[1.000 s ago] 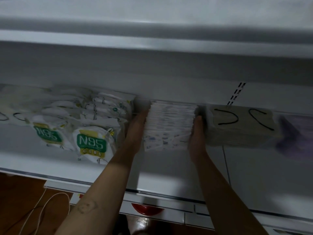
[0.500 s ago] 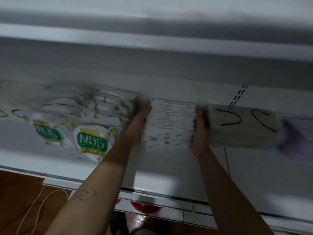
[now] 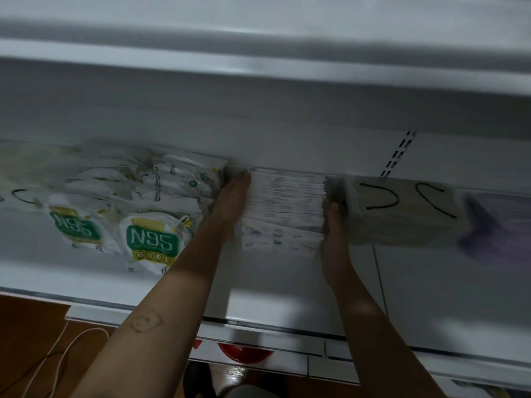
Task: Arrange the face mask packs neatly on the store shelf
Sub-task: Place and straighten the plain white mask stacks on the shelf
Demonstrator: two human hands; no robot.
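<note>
The person is showing two bare arms, the left forearm and right forearm running uncovered to the frame's lower edge. The left forearm is bearing a small smiley mark in thin dark line: a round outline, two dot eyes, a curved mouth. The left hand and right hand are showing bare too.

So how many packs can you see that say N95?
2. One N95 pack stands just left of the left hand; the second N95 pack is further left. More behind may hide their labels.
</note>
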